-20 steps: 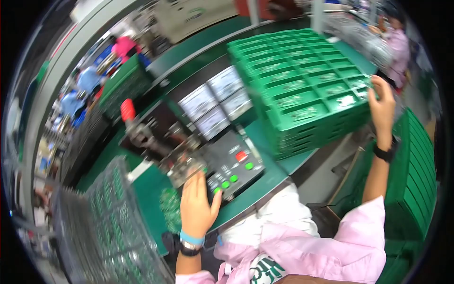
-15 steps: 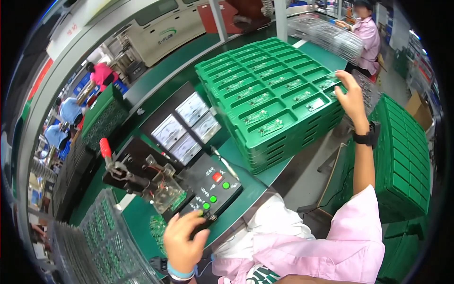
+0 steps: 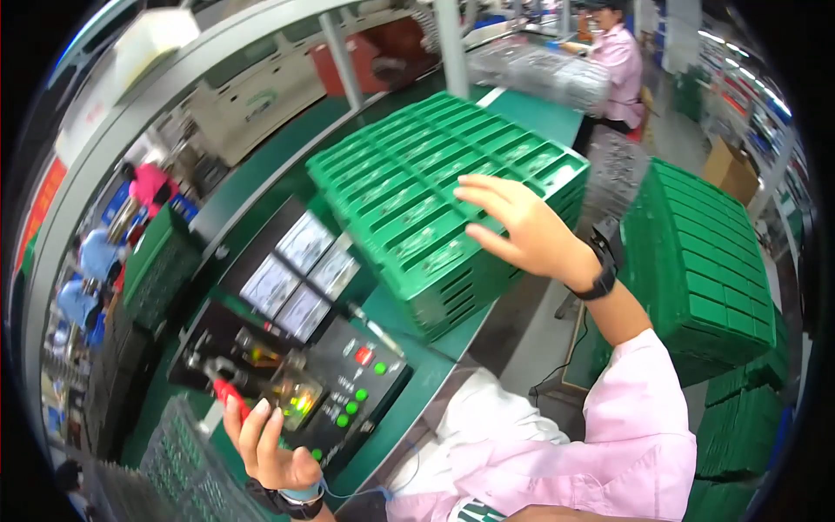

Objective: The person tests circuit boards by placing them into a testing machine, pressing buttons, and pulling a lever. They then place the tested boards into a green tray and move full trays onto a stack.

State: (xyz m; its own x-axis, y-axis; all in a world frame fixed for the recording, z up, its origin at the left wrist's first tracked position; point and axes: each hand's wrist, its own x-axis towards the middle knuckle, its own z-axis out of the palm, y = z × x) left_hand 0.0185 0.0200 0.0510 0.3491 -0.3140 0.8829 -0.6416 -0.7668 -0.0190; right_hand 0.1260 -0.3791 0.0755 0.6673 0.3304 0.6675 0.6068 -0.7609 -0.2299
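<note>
My left hand (image 3: 277, 454) is at the red handle (image 3: 228, 393) of a lever clamp, its fingers curled against the handle. The handle leans down toward me. Beside it is a test fixture with a clear block (image 3: 294, 393), where yellow-green lights glow. A black control box (image 3: 361, 396) with green buttons and a red switch adjoins the fixture. My right hand (image 3: 526, 228) hovers over the near right side of a stack of green trays (image 3: 435, 309), thumb and fingers apart, nothing visible in it. Small circuit boards (image 3: 428, 244) lie in the top tray's slots.
Picture sheets (image 3: 303, 239) stand behind the control box. Clear trays with green boards (image 3: 187, 457) lean at the lower left. More green trays (image 3: 713, 252) are stacked at the right. A person in pink (image 3: 617, 70) works at the far right.
My left hand has gone from the control box to the clamp handle, which has swung down. Lights now glow in the fixture. My right hand has moved left and nearer over the trays.
</note>
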